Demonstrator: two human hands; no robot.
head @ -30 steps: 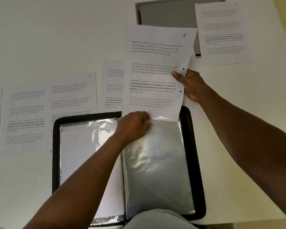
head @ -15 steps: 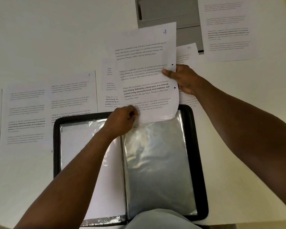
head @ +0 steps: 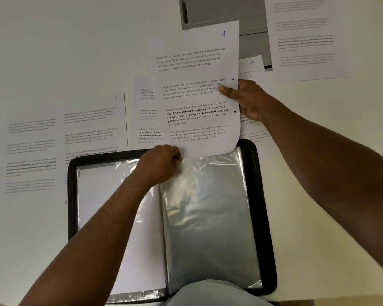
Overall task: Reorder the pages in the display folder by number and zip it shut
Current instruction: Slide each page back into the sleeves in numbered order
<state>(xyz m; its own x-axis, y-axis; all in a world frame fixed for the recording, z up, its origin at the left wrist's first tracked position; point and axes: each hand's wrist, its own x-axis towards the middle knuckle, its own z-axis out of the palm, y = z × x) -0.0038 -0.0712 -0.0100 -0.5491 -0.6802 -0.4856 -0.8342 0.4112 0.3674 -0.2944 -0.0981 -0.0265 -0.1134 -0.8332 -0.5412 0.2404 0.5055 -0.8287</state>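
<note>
A black zip display folder (head: 268, 217) lies open near the table's front edge, with clear plastic sleeves (head: 208, 217) on both sides. Page 4 (head: 197, 96), printed text with a blue handwritten number, is held above the top of the right sleeve, its lower edge curling at the sleeve's mouth. My right hand (head: 245, 99) pinches the page's right edge, thumb on top. My left hand (head: 161, 162) grips the top of the right sleeve near the page's lower left corner. The left sleeve (head: 111, 206) holds a white sheet.
Loose printed pages lie spread across the white table: page 5 (head: 93, 127) and others to the left, page 10 (head: 251, 65) under my right hand, another sheet (head: 305, 38) at the far right. A grey recess (head: 208, 12) sits at the back.
Page 4 has shifted left and its bottom edge has come down to the mouth of the right sleeve, curling there. My left hand stays at the sleeve's top edge.
</note>
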